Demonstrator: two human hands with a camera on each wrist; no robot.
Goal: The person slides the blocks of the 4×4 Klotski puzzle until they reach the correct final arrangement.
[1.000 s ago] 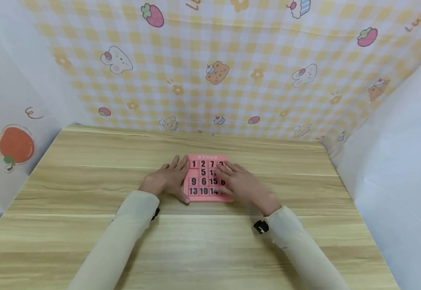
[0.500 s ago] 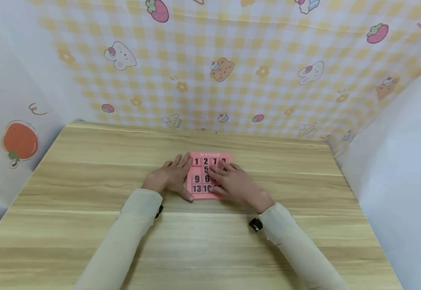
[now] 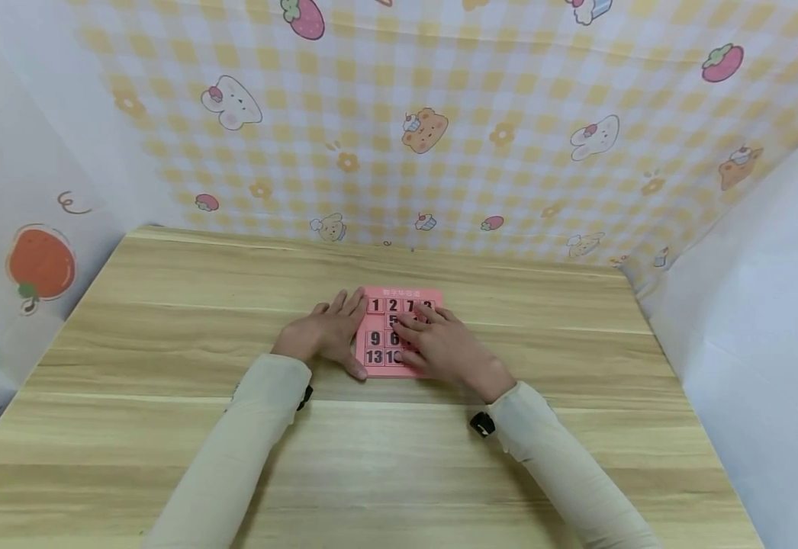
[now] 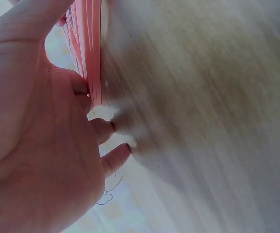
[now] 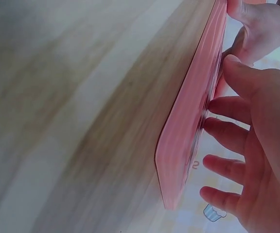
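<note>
A pink number sliding puzzle (image 3: 402, 293) lies flat on the table, with black-numbered square tiles in its tray. At the left of its second row is a tile-free slot, just left of the 5 tile. My left hand (image 3: 323, 333) is spread along the puzzle's left side, thumb at the near corner and fingers toward the far corner. Over the right half, my right hand (image 3: 443, 347) rests its extended fingertips on the tiles and hides several of them. The right wrist view shows those fingers (image 5: 227, 136) fairly straight above the pink edge.
The wood-grain table (image 3: 371, 465) surrounds the puzzle. A yellow checked cloth (image 3: 371, 99) with cartoon prints hangs behind it, and white sheets stand on the left and right. A black band (image 3: 483, 424) sits at the right wrist.
My right hand has shifted left across the tiles, covering more of the middle columns. My left hand keeps its place at the puzzle's side. The head view has tilted slightly.
</note>
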